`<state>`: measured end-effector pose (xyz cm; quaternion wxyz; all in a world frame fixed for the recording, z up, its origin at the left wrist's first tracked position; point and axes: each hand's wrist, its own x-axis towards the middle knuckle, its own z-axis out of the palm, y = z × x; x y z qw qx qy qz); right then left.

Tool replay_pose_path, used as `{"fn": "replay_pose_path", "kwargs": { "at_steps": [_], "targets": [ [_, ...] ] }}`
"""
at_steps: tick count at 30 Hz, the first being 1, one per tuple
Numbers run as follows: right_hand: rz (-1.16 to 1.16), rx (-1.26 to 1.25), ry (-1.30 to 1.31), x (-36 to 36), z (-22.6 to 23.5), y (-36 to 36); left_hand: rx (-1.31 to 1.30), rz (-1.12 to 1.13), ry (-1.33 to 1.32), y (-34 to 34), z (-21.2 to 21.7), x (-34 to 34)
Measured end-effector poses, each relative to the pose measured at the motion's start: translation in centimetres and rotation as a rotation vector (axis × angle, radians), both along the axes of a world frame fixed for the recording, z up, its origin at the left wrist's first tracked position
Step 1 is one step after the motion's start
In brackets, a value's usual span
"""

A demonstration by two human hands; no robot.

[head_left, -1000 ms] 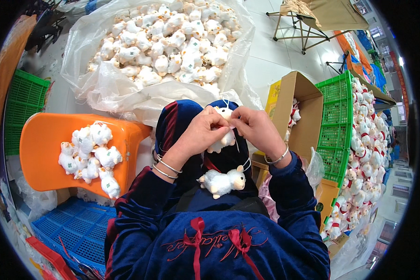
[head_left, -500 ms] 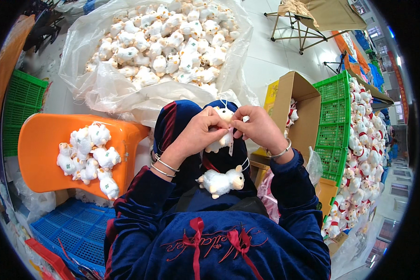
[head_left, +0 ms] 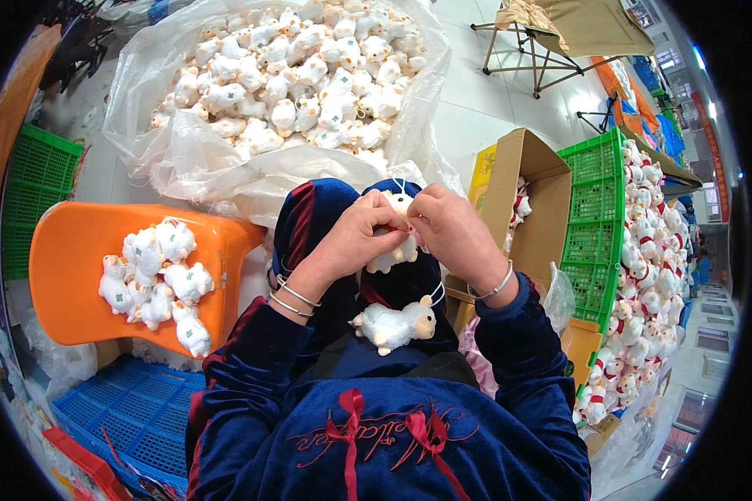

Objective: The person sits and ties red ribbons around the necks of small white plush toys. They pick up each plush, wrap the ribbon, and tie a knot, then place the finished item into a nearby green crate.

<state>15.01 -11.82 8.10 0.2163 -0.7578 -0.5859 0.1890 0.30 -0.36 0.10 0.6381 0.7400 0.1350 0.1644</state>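
A small white plush sheep [head_left: 390, 258] with a loop of cord on its head is between my hands above my lap. My left hand [head_left: 361, 236] is closed around its left side, thumb and fingertips pinched at the neck. My right hand [head_left: 453, 227] is closed too, its fingertips meeting the left ones at the neck. A sliver of pink strip shows just under the right fingers; what they pinch is otherwise hidden. A second plush sheep [head_left: 395, 325], also with a cord loop, lies on its side in my lap, its head toward the right.
Several plush sheep [head_left: 156, 275] lie on an orange stool [head_left: 67, 275] at left. Ahead, a clear plastic bag [head_left: 226, 179] holds a heap of them. At right stand a cardboard box [head_left: 546, 200] and a green crate [head_left: 591, 242] beside many red-trimmed plush toys [head_left: 639, 275]. A blue crate [head_left: 134, 417] sits lower left.
My right hand has turned over and come in closer to the left fingertips. The pink strip that hung in front of the sheep is now mostly covered. The left hand stays put.
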Motion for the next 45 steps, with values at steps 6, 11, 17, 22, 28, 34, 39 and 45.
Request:
{"fn": "replay_pose_path", "kwargs": {
  "at_steps": [6,11,17,22,28,34,39,45],
  "targets": [
    [-0.102,0.027,-0.021,-1.7,-1.1,-0.8,0.008,0.05,0.021,-0.4,-0.2,0.1],
    [-0.118,0.006,0.028,-1.7,-1.7,-1.5,-0.05,0.16,0.042,-1.4,-0.6,0.4],
    [-0.107,0.136,0.289,-0.5,-3.5,-1.9,-0.054,0.14,0.119,-1.1,-0.4,0.3],
    [-0.002,0.182,0.484,1.2,-4.4,-2.5,-0.086,0.082,0.113,-0.4,-0.2,0.0],
    [0.026,0.079,0.429,1.8,-3.5,-2.2,-0.078,0.04,0.111,0.0,-0.4,0.1],
    [-0.089,-0.008,0.37,0.6,-2.1,-1.3,-0.078,0.048,0.109,0.0,-0.2,0.0],
    [-0.062,0.018,0.225,0.2,-2.3,-1.3,-0.091,0.045,0.101,0.2,-0.4,-0.1],
    [-0.017,0.143,0.119,0.1,-3.5,-1.8,-0.088,0.031,0.09,0.6,-0.3,-0.3]
  ]
}}
